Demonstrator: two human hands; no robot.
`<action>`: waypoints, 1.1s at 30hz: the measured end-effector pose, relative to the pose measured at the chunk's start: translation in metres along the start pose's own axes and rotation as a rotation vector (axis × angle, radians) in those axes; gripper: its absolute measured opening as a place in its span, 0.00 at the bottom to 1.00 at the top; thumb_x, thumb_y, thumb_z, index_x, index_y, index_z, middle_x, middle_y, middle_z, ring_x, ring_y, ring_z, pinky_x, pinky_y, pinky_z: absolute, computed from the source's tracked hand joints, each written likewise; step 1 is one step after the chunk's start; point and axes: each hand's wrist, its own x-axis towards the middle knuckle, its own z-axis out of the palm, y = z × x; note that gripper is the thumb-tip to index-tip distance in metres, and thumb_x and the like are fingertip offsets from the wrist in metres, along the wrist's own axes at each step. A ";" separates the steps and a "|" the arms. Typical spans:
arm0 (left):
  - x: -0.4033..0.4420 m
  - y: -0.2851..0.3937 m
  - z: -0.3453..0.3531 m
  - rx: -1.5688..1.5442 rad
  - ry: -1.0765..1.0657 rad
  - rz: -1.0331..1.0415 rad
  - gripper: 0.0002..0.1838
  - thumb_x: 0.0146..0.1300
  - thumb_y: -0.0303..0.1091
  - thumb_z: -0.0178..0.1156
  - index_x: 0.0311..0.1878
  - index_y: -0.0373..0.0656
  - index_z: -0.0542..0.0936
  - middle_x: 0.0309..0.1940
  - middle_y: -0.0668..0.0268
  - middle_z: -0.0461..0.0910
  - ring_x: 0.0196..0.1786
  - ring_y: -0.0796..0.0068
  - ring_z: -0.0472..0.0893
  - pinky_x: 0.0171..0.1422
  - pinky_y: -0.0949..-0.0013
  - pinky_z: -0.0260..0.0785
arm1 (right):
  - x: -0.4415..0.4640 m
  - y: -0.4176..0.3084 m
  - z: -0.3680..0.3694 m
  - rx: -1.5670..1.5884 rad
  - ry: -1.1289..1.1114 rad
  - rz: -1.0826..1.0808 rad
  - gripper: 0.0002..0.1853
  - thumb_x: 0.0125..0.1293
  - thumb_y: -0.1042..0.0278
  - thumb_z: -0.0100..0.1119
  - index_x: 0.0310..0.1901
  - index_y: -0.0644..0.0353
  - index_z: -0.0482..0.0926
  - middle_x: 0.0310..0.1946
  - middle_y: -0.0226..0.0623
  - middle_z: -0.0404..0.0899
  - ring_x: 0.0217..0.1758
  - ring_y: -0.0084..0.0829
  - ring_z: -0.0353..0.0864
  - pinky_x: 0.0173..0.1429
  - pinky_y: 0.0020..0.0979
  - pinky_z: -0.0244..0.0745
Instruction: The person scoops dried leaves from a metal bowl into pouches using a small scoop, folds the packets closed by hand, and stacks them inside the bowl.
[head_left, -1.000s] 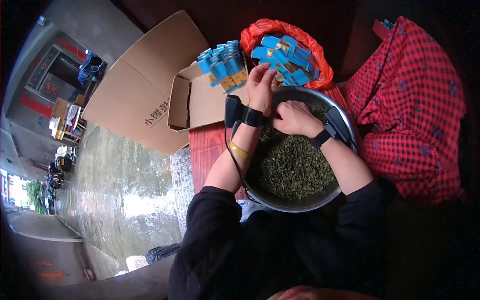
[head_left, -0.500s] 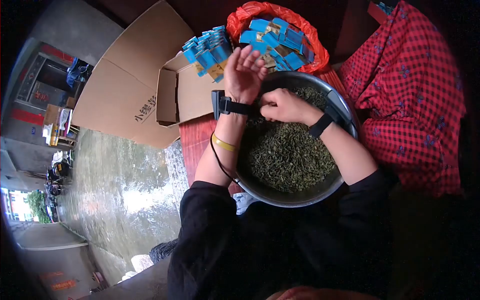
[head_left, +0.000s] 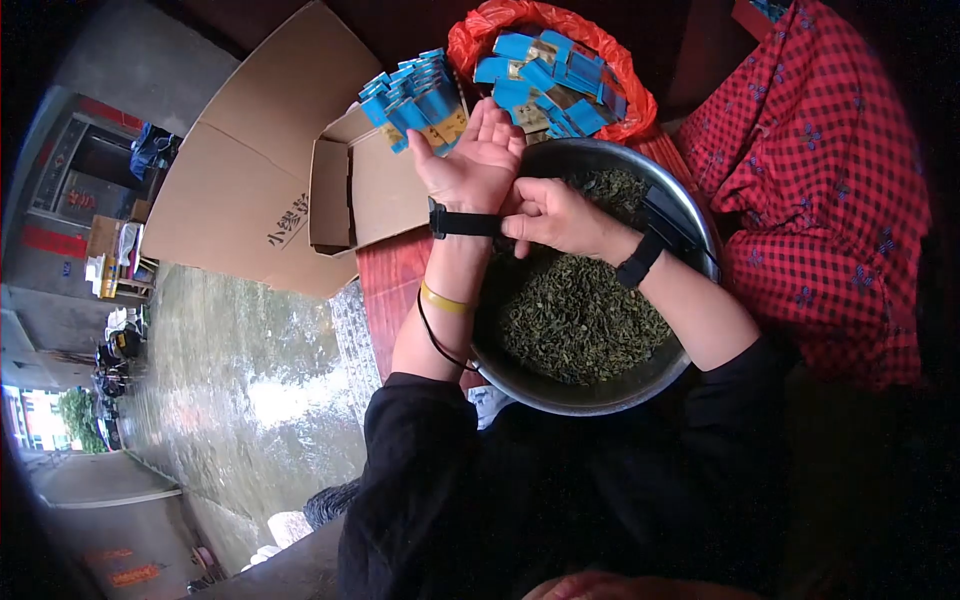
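Observation:
My left hand (head_left: 472, 165) is turned palm up with its fingers stretched out, above the left rim of a metal basin (head_left: 610, 408). A black wrist strap (head_left: 468, 223) circles that wrist, and a yellow band (head_left: 445, 303) sits lower on the forearm. My right hand (head_left: 560, 218) reaches across the basin, its bent fingers pinching at the strap's right end; the exact grip is partly hidden. Another black strap (head_left: 640, 258) with a dark device (head_left: 672, 222) is on my right wrist. Dried green leaves (head_left: 585, 320), like tea, lie in the basin under both hands.
An open cardboard box (head_left: 385, 195) stands at the left, with stacked blue packets (head_left: 415, 100) on it. Behind the basin, a red plastic bag (head_left: 632, 95) holds more blue packets (head_left: 550, 85). Red checked cloth (head_left: 810, 200) hangs right. A reddish table (head_left: 395, 280) supports the basin.
My left hand has rolled further palm up, its thumb now spread to the left. My right fingers have shifted slightly down and left onto the left wrist strap.

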 end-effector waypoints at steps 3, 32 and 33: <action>-0.001 0.003 0.005 -0.020 0.024 0.061 0.51 0.56 0.77 0.40 0.53 0.27 0.69 0.42 0.56 0.76 0.42 0.59 0.76 0.52 0.56 0.66 | -0.001 -0.001 0.004 0.094 -0.018 0.014 0.09 0.65 0.71 0.58 0.44 0.64 0.72 0.32 0.35 0.80 0.27 0.21 0.79 0.34 0.22 0.74; 0.019 -0.021 -0.018 2.075 0.072 1.079 0.18 0.61 0.33 0.56 0.54 0.44 0.73 0.34 0.58 0.81 0.33 0.57 0.82 0.39 0.58 0.72 | -0.015 -0.053 0.011 -0.599 0.299 -0.045 0.19 0.60 0.65 0.63 0.51 0.62 0.73 0.45 0.35 0.78 0.45 0.26 0.80 0.54 0.32 0.74; 0.018 -0.010 -0.016 2.200 -0.125 0.719 0.20 0.57 0.37 0.57 0.54 0.45 0.73 0.36 0.60 0.79 0.41 0.57 0.80 0.50 0.56 0.68 | -0.014 -0.056 0.015 -0.922 0.331 -0.376 0.23 0.56 0.64 0.65 0.53 0.61 0.72 0.46 0.37 0.78 0.50 0.31 0.78 0.59 0.35 0.69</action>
